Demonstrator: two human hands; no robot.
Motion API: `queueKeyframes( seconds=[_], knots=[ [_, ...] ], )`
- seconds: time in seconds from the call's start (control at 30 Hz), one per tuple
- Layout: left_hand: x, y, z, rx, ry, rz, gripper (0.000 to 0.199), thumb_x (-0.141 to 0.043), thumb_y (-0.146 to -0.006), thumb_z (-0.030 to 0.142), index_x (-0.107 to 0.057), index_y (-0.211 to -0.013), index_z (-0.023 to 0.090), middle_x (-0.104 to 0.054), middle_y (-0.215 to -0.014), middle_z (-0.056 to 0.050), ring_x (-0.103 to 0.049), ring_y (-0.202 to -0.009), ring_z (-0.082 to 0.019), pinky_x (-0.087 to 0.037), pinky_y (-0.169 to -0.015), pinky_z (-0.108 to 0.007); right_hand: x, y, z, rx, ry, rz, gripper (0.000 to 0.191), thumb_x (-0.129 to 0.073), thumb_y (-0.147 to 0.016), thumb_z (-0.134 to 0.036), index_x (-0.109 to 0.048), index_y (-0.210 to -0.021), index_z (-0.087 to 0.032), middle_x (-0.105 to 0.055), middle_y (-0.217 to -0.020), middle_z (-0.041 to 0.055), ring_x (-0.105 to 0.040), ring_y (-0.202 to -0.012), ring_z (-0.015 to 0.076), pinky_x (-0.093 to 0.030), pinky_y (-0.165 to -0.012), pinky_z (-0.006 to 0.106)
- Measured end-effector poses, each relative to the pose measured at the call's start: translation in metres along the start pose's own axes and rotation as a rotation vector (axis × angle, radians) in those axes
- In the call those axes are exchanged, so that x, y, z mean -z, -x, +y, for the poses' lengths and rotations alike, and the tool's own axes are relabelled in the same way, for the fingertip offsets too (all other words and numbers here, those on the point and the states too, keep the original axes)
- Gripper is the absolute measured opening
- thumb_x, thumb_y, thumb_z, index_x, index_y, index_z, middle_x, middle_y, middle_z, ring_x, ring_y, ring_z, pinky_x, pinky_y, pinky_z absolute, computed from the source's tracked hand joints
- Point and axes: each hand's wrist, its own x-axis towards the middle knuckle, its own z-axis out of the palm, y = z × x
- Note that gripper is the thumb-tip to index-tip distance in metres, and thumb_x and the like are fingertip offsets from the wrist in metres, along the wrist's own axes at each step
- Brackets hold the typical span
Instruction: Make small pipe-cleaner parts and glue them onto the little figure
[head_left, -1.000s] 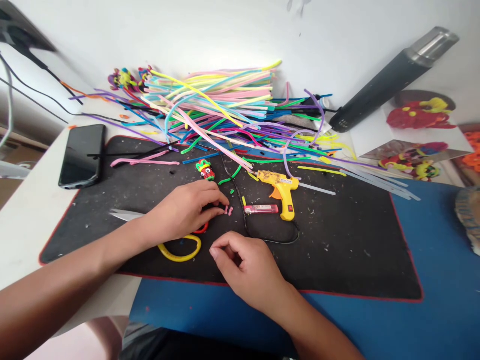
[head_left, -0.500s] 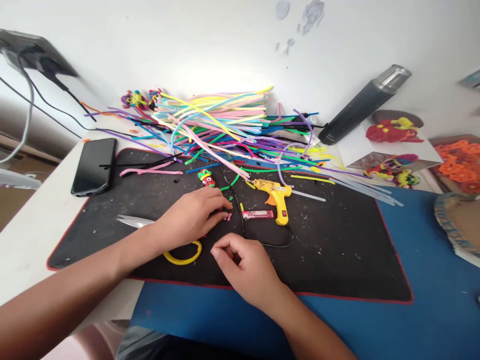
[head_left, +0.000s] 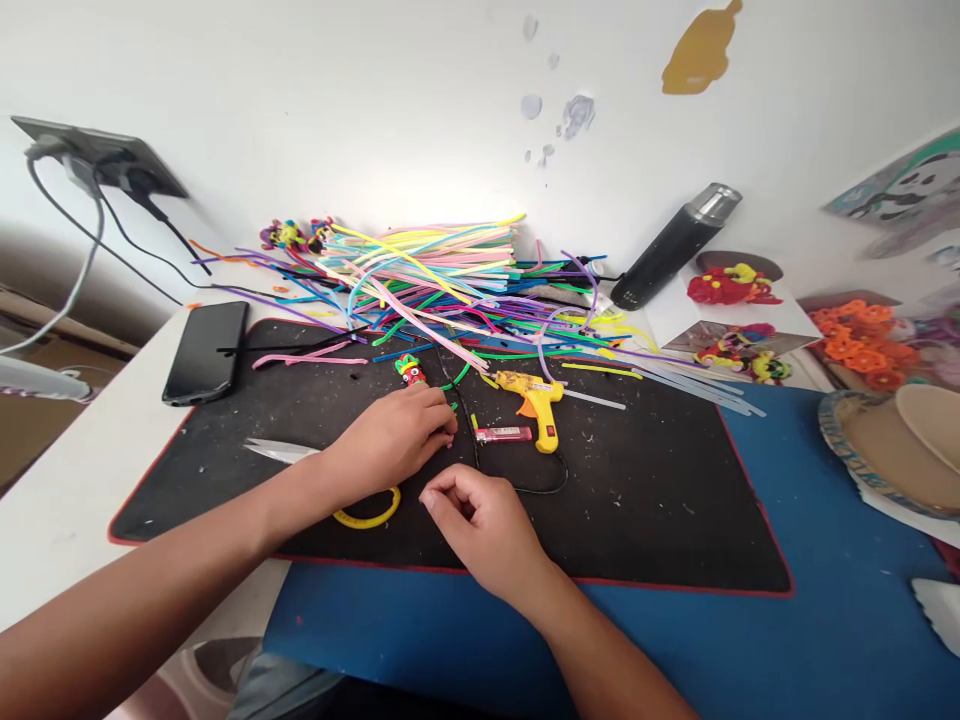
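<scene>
My left hand [head_left: 397, 432] hovers over the scissors, thumb and forefinger pinched on a small pink piece [head_left: 449, 441], mostly hidden by the fingertips. Just beyond its knuckles lies a small red figure [head_left: 411, 370] with green and yellow on top and white eyes. Below my left wrist, the scissors show their blades [head_left: 279, 450] and a yellow handle loop [head_left: 369, 515]. Nearer the mat's front edge is my right hand [head_left: 487, 525], fingers curled in and thumb against the forefinger; whatever it may hold is hidden. A pink lighter [head_left: 504, 434] and yellow glue gun [head_left: 534, 402] lie beyond it.
Pipe cleaners [head_left: 435, 260] are heaped along the wall behind the black mat [head_left: 637, 500]. A phone [head_left: 205, 352] rests at left, a dark flask [head_left: 675, 245] leans at back right. Glue sticks [head_left: 705, 385] lie near the mat's right corner; a round basket [head_left: 862, 450] stands far right.
The camera view has turned slightly right and up. My left fingers have closed together around the pink piece, which shows less. My right hand keeps its curled pose.
</scene>
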Motion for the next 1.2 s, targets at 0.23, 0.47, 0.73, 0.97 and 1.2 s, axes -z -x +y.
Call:
queueKeyframes(
  seconds=[0.23, 0.47, 0.73, 0.97, 1.2],
  knots=[
    [0.007, 0.002, -0.002, 0.046, 0.183, 0.031, 0.015, -0.061, -0.1, 0.022, -0.068, -0.088, 0.02, -0.07, -0.092, -0.005, -0.065, -0.091, -0.023, -0.05, -0.082, -0.034, -0.002, 0.001, 0.0, -0.022, -0.104, 0.006, 0.018, -0.064, -0.098, -0.032, -0.072, -0.09, -0.018, -0.055, -0.065, -0.0043, -0.047, -0.059, 0.0115, -0.037, -0.056, 0.024],
    [0.029, 0.01, -0.006, 0.258, 0.65, 0.003, 0.024, -0.067, -0.095, 0.043, -0.069, -0.089, 0.02, -0.068, -0.084, 0.0, -0.059, -0.075, -0.017, -0.046, -0.068, -0.028, 0.011, -0.001, -0.008, -0.057, -0.315, 0.049, 0.03, -0.065, -0.098, -0.047, -0.068, -0.091, -0.018, -0.045, -0.06, -0.0072, -0.038, -0.046, 0.008, -0.03, -0.046, 0.023],
    [0.041, 0.022, 0.006, 0.281, 0.867, -0.072, 0.027, -0.069, -0.093, 0.046, -0.068, -0.09, 0.019, -0.063, -0.078, 0.002, -0.055, -0.071, -0.015, -0.043, -0.065, -0.026, 0.023, -0.013, -0.006, -0.024, -0.283, 0.133, 0.031, -0.067, -0.096, -0.05, -0.067, -0.095, -0.019, -0.046, -0.06, -0.0075, -0.037, -0.044, 0.0077, -0.028, -0.044, 0.023],
    [0.043, 0.03, 0.012, 0.296, 0.866, -0.08, 0.023, -0.069, -0.09, 0.042, -0.068, -0.089, 0.019, -0.065, -0.08, 0.001, -0.054, -0.071, -0.016, -0.042, -0.066, -0.026, 0.015, -0.012, -0.005, -0.025, -0.247, 0.069, 0.03, -0.065, -0.098, -0.048, -0.065, -0.088, -0.019, -0.043, -0.057, -0.0079, -0.036, -0.043, 0.0077, -0.028, -0.045, 0.024],
    [0.039, 0.032, 0.009, 0.319, 0.959, -0.12, 0.027, -0.072, -0.089, 0.044, -0.067, -0.088, 0.018, -0.061, -0.077, 0.002, -0.051, -0.07, -0.015, -0.039, -0.065, -0.025, 0.012, -0.011, -0.006, -0.024, -0.26, 0.038, 0.029, -0.067, -0.097, -0.048, -0.067, -0.092, -0.019, -0.048, -0.06, -0.007, -0.039, -0.043, 0.0072, -0.03, -0.044, 0.023]
  ],
)
